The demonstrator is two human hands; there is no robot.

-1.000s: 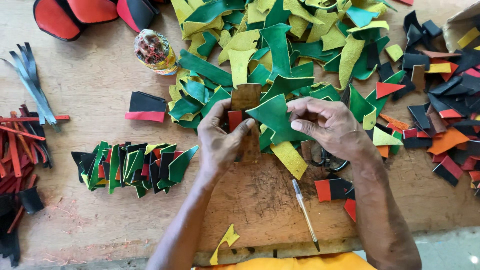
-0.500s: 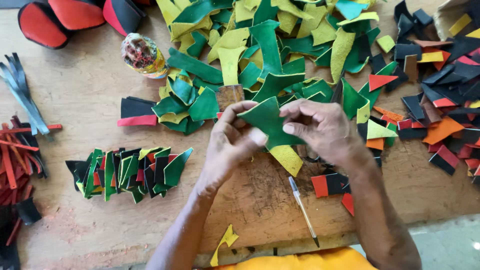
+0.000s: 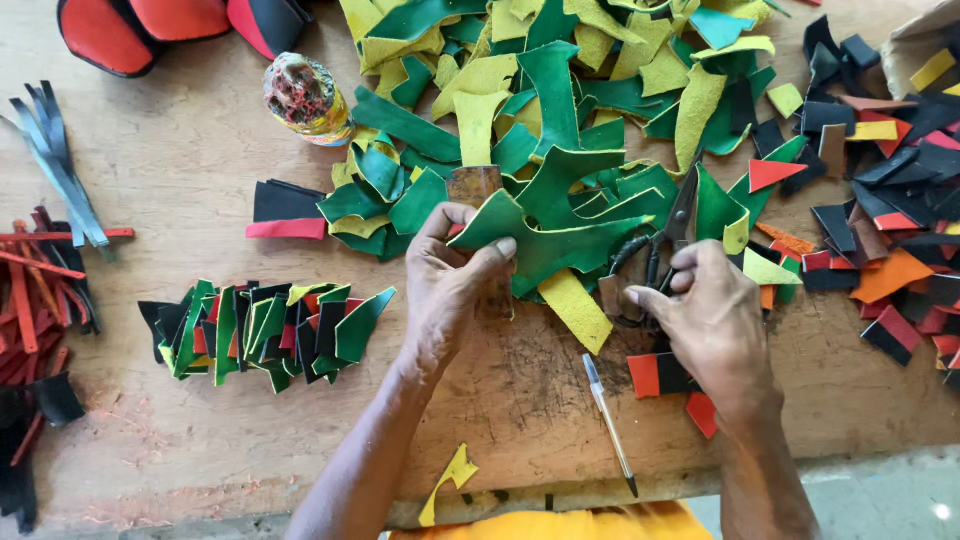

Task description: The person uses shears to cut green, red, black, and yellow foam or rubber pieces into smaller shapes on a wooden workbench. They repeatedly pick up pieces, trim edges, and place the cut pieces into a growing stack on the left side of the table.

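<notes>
My left hand (image 3: 448, 280) pinches a large green leather scrap (image 3: 550, 235) by its left edge, held above the wooden table (image 3: 180, 170). My right hand (image 3: 705, 320) rests on a pair of dark scissors (image 3: 660, 250), fingers curled around the handles while the blades point up into the pile. A yellow strip (image 3: 575, 310) lies under the green scrap, between both hands. A brown piece (image 3: 474, 185) sits just above my left thumb.
A heap of green and yellow scraps (image 3: 560, 80) fills the top centre. Black, red and orange pieces (image 3: 880, 200) lie right. A fanned row of cut pieces (image 3: 265, 325) sits left, near red strips (image 3: 30, 270). A pen (image 3: 605, 420) and a small bottle (image 3: 305, 100) are close by.
My right hand let go of the green scrap and moved right onto the scissors. My left hand still holds the scrap, now alone.
</notes>
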